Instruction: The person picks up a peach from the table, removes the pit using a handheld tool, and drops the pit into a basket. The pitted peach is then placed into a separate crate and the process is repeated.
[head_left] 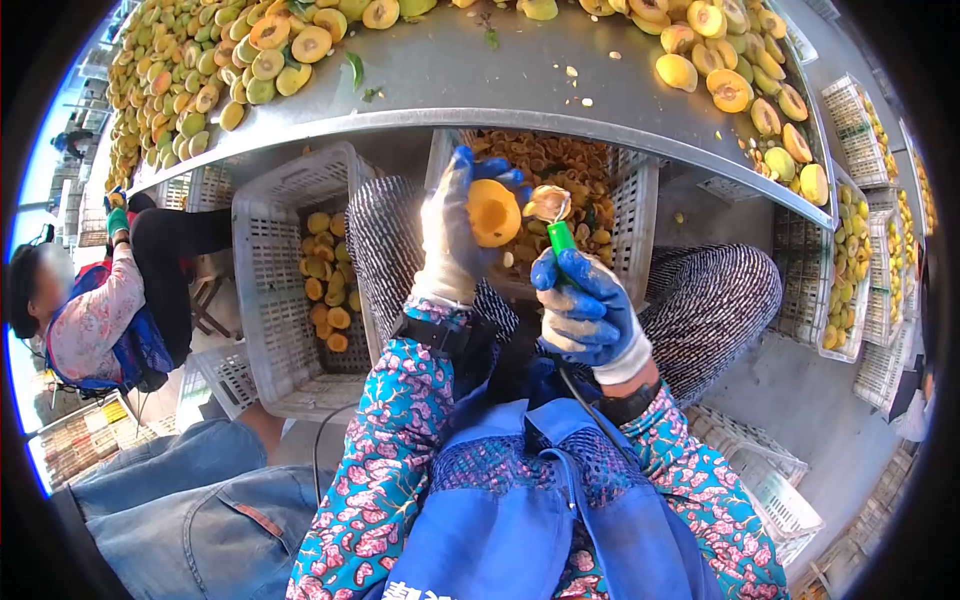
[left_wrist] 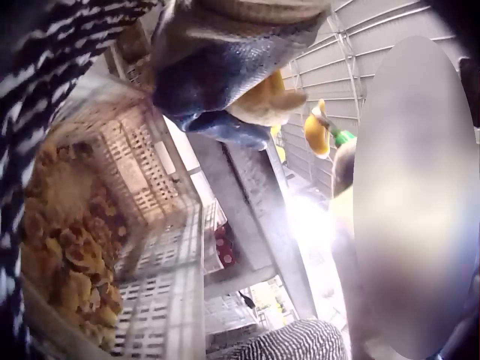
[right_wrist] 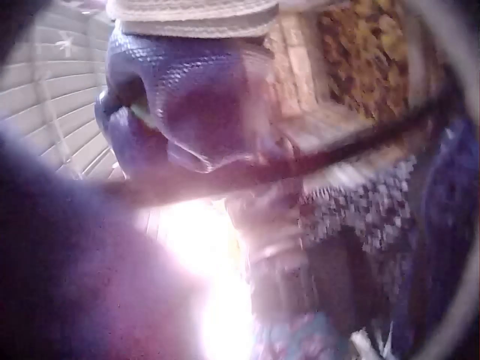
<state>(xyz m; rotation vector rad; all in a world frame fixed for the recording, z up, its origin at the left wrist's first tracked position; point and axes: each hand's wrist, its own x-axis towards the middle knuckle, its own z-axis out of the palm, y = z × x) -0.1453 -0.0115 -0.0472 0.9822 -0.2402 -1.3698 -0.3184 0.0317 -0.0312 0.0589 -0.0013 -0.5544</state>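
My gloved left hand [head_left: 447, 235] holds a yellow peach half [head_left: 494, 213], its round hollow facing up in the head view. Beside it, my gloved right hand [head_left: 590, 315] grips a pitting tool by its green handle [head_left: 562, 238]. A brownish piece of fruit [head_left: 550, 203] sits at the tool's tip, just right of the peach half. Both hands are over a white crate [head_left: 634, 215] full of fruit scraps. In the left wrist view the fingers curl around the peach half [left_wrist: 266, 101]. Motion blurs the right wrist view, where the glove [right_wrist: 195, 97] hides most of the handle.
A metal table [head_left: 440, 75] with heaps of peaches and halves stands ahead, its edge beyond my hands. A crate [head_left: 265, 290] with peach halves is at my left. Another person [head_left: 100, 310] sits farther left. Stacked crates [head_left: 845, 270] of fruit line the right.
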